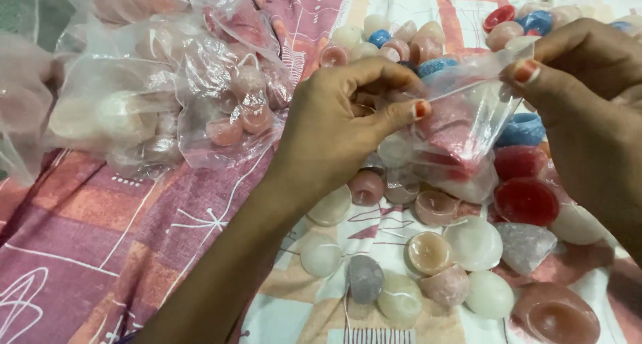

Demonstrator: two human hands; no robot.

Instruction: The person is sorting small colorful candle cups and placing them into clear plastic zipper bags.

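Nearest lay loose wax cups (428,253), white, pink and grey, scattered on the patterned cloth (87,250). Above them the left hand (338,126) pinched one edge of a small clear bag (461,123) between thumb and fingers, and the right hand (588,83) pinched the opposite edge, stretching its mouth taut, apparently to keep it open. Red cups (526,200) sat beside it. Further left, filled bags (167,83) were heaped together.

Home setting, patterned bedsheet (100,243), loose wax cups (428,253), filled plastic bags (154,90)
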